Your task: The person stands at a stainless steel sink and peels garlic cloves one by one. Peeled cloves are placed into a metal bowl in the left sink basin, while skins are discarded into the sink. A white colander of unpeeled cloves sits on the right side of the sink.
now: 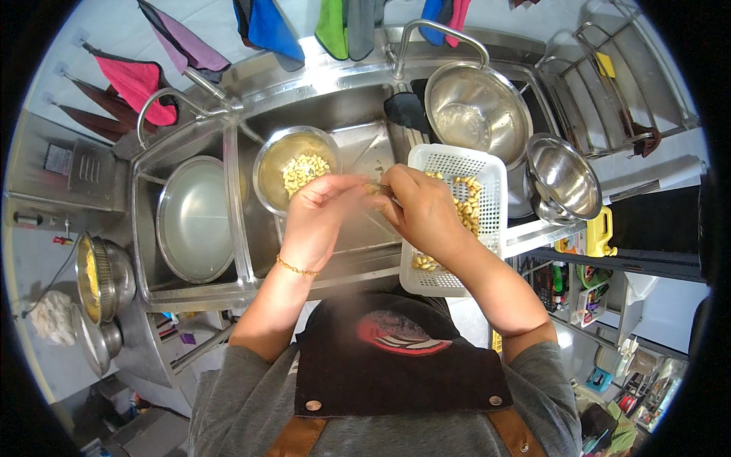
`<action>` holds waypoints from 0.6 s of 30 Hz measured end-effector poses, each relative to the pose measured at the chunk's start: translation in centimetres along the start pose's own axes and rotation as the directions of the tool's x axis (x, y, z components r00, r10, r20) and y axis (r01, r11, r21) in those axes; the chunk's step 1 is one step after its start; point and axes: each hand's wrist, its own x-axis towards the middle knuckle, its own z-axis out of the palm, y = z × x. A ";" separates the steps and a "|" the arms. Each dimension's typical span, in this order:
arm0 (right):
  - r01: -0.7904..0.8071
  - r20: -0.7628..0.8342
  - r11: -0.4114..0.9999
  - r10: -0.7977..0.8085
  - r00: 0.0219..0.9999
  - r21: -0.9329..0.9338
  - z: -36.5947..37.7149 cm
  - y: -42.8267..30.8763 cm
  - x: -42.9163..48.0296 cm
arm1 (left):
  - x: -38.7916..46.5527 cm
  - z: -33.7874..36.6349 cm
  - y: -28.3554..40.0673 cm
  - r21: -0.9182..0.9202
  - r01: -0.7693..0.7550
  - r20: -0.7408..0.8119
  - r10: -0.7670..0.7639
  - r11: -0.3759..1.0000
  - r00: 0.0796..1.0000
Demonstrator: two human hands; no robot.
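My left hand (325, 214) and my right hand (420, 208) meet over the middle sink basin. Between their fingertips is a small pale piece, possibly a garlic clove (374, 188); a thin edge, perhaps a small blade, shows at my right fingers. Just beyond my left hand stands a steel bowl (267, 171) of yellowish liquid with many pale peeled cloves (305, 170). A white perforated plastic basket (497, 188) lies partly under my right hand and forearm, with browner cloves (469, 205) along its sides. My left wrist bears a gold-coloured bracelet.
A large steel bowl of cloudy water (200, 220) fills much of the left basin. Steel bowls (477, 108) (562, 174) stand at the right, near a curved faucet (440, 28). A black cloth (404, 111) lies by the basin's divider. Coloured cloths (268, 31) hang along the wall.
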 end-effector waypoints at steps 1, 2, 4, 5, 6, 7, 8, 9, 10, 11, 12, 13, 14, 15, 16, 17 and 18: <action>0.009 -0.005 1.000 -0.009 1.000 -0.013 -0.1 -0.1 0.0 | 0.0 0.1 0.0 0.013 -0.005 -0.009 0.005 1.000 1.000; 0.018 -0.010 0.999 -0.018 1.000 -0.027 -0.2 -0.1 0.1 | 0.0 0.2 0.0 0.025 -0.010 -0.018 0.011 1.000 1.000; 0.070 -0.049 0.995 -0.073 0.996 -0.070 -0.4 0.0 0.1 | -0.1 0.4 -0.2 0.080 -0.002 -0.040 0.005 0.997 0.999; 0.094 -0.068 0.991 -0.101 0.993 -0.093 -0.6 0.1 0.1 | -0.2 0.5 -0.4 0.107 0.003 -0.051 0.002 0.994 0.999; 0.126 -0.074 0.984 -0.136 0.988 -0.128 -0.7 0.2 0.1 | -0.3 0.7 -0.4 0.072 0.018 -0.059 -0.014 0.997 0.998; 0.157 -0.079 0.974 -0.172 0.982 -0.163 -0.9 0.3 0.1 | -0.5 1.0 -0.4 0.036 0.033 -0.066 -0.031 0.999 0.997; 0.187 -0.083 0.962 -0.207 0.975 -0.197 -1.0 0.4 0.1 | -0.6 1.2 -0.3 0.001 0.048 -0.073 -0.048 0.999 0.996; 0.199 -0.085 0.960 -0.219 0.972 -0.196 -1.0 0.5 0.0 | -0.7 1.5 -0.3 -0.022 0.060 -0.076 -0.062 0.998 0.995; 0.210 -0.086 0.958 -0.230 0.969 -0.194 -1.0 0.7 -0.1 | -0.8 1.7 -0.4 -0.045 0.072 -0.079 -0.075 0.996 0.994; 0.222 -0.088 0.956 -0.242 0.966 -0.193 -1.0 0.9 -0.2 | -0.8 1.9 -0.4 -0.068 0.084 -0.081 -0.089 0.994 0.993; 0.235 -0.080 0.955 -0.252 0.964 -0.180 -1.0 1.1 -0.2 | -0.9 1.9 -0.5 -0.087 0.081 -0.072 -0.087 0.993 0.994; 0.248 -0.073 0.954 -0.262 0.962 -0.167 -1.1 1.2 -0.1 | -0.9 1.8 -0.6 -0.107 0.078 -0.062 -0.085 0.991 0.994; 0.260 -0.066 0.953 -0.273 0.960 -0.154 -1.2 1.3 -0.1 | -0.9 1.8 -0.7 -0.126 0.075 -0.053 -0.082 0.989 0.995; 0.248 -0.072 0.958 -0.260 0.963 -0.146 -1.3 1.3 -0.1 | -0.8 1.9 -0.7 -0.148 0.080 -0.049 -0.088 0.986 0.995; 0.236 -0.078 0.962 -0.248 0.966 -0.137 -1.4 1.1 0.0 | -0.8 1.9 -0.6 -0.169 0.084 -0.046 -0.093 0.982 0.995; 0.224 -0.084 0.966 -0.236 0.968 -0.128 -1.5 1.0 0.1 | -0.7 2.0 -0.5 -0.191 0.089 -0.043 -0.099 0.978 0.994; 0.217 -0.086 0.968 -0.229 0.970 -0.122 -1.5 1.0 0.2 | -0.7 2.0 -0.6 -0.198 0.094 -0.042 -0.104 0.976 0.994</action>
